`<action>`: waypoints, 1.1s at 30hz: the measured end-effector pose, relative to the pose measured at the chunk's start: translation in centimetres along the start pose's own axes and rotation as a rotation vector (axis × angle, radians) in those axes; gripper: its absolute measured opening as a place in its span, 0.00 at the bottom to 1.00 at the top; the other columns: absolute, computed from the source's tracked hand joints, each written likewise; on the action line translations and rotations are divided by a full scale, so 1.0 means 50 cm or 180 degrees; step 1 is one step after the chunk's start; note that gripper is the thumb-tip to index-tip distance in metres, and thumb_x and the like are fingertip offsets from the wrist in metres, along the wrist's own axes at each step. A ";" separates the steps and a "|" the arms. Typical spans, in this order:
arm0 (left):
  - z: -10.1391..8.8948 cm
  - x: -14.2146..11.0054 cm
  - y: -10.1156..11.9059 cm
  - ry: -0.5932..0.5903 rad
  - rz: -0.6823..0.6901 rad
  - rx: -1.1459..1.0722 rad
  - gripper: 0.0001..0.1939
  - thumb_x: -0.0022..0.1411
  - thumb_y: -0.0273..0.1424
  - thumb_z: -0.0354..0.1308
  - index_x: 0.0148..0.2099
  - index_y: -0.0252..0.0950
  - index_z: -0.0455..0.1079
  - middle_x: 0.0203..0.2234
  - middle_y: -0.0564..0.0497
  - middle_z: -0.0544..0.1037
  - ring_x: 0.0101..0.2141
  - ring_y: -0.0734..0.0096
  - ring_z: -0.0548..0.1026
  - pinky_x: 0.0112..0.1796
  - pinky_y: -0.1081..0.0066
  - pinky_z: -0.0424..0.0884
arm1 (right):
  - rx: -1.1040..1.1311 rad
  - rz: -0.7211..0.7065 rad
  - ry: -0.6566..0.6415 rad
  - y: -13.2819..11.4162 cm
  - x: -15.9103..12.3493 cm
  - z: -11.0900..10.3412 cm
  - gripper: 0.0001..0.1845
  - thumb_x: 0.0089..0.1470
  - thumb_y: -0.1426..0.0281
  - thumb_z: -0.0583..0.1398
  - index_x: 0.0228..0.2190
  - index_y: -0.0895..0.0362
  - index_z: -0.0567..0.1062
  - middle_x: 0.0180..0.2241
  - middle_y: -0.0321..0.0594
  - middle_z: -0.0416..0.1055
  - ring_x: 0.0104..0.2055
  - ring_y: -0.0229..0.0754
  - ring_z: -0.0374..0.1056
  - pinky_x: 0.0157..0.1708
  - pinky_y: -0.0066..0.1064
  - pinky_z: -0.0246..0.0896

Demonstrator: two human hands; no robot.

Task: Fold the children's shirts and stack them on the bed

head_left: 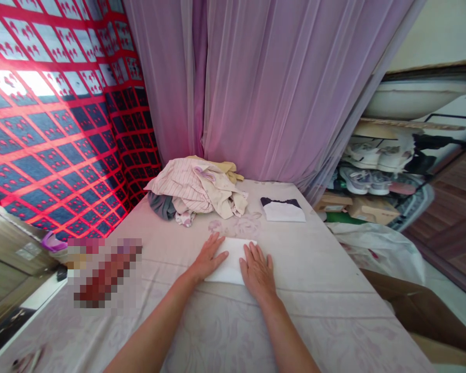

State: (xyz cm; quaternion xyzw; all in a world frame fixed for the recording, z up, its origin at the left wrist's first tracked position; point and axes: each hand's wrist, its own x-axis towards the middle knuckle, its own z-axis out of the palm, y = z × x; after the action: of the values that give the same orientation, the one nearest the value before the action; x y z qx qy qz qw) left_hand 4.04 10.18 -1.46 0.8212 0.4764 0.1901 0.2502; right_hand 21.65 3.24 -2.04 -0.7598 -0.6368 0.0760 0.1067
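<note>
A folded white garment (233,261) lies flat on the bed-like surface (310,269), which has a pale floral cover. My left hand (208,259) rests on its left edge, fingers stretched out. On its right side my right hand (258,270) lies palm down with the fingers extended. Neither hand grips anything. Beyond them, to the right, sits a folded white garment with a dark top part (282,210). A loose heap of clothes (194,186), striped pink, beige and dark grey, is piled toward the back left.
A purple curtain (264,93) hangs behind the surface, with a red-checked cloth (58,129) to the left. Shelves with shoes (368,178) and boxes stand at the right, near a white plastic bag (384,248) and a brown cardboard box (427,305). A blurred patch (108,274) hides something at left.
</note>
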 end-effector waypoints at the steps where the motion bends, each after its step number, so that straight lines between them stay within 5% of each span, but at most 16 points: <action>1: -0.005 -0.004 -0.007 0.0076 -0.0019 -0.0236 0.29 0.64 0.45 0.46 0.63 0.39 0.58 0.64 0.47 0.53 0.63 0.61 0.50 0.59 0.58 0.54 | -0.0004 -0.0002 0.0002 0.000 0.000 0.000 0.28 0.61 0.62 0.43 0.61 0.54 0.56 0.65 0.42 0.46 0.66 0.46 0.41 0.60 0.53 0.32; 6: -0.002 -0.043 -0.034 0.0565 -0.0133 -0.1423 0.27 0.62 0.43 0.47 0.60 0.37 0.61 0.62 0.47 0.58 0.60 0.64 0.59 0.58 0.61 0.59 | -0.0035 0.0002 0.0032 0.001 0.001 0.001 0.27 0.61 0.62 0.44 0.60 0.53 0.58 0.65 0.41 0.46 0.65 0.47 0.41 0.60 0.53 0.32; 13: 0.013 -0.079 -0.044 0.0991 -0.0291 -0.1719 0.22 0.60 0.41 0.50 0.54 0.37 0.67 0.53 0.47 0.71 0.53 0.64 0.68 0.56 0.60 0.62 | -0.0064 -0.0026 0.0066 0.003 0.000 0.001 0.27 0.61 0.62 0.44 0.60 0.53 0.58 0.64 0.40 0.47 0.65 0.46 0.42 0.60 0.52 0.33; 22: 0.009 -0.075 -0.029 0.1009 -0.0515 -0.2511 0.20 0.56 0.37 0.58 0.50 0.38 0.71 0.49 0.46 0.74 0.49 0.63 0.71 0.54 0.63 0.63 | -0.0172 -0.0057 0.0054 0.007 -0.001 -0.003 0.27 0.61 0.62 0.44 0.59 0.54 0.60 0.64 0.43 0.48 0.65 0.47 0.44 0.60 0.51 0.34; 33: 0.004 -0.076 -0.024 0.0983 -0.0621 -0.2683 0.18 0.56 0.32 0.59 0.50 0.39 0.72 0.47 0.46 0.76 0.49 0.62 0.71 0.54 0.64 0.62 | -0.0235 -0.0047 0.0002 0.007 -0.002 -0.002 0.27 0.61 0.62 0.43 0.59 0.54 0.59 0.64 0.41 0.47 0.65 0.46 0.43 0.60 0.52 0.35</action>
State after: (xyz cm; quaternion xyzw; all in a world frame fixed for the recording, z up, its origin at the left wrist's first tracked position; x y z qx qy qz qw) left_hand 1.52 7.30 -2.62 0.5610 0.4643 0.4631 0.5052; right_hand 22.01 3.07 -2.04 -0.7586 -0.6447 0.0514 0.0793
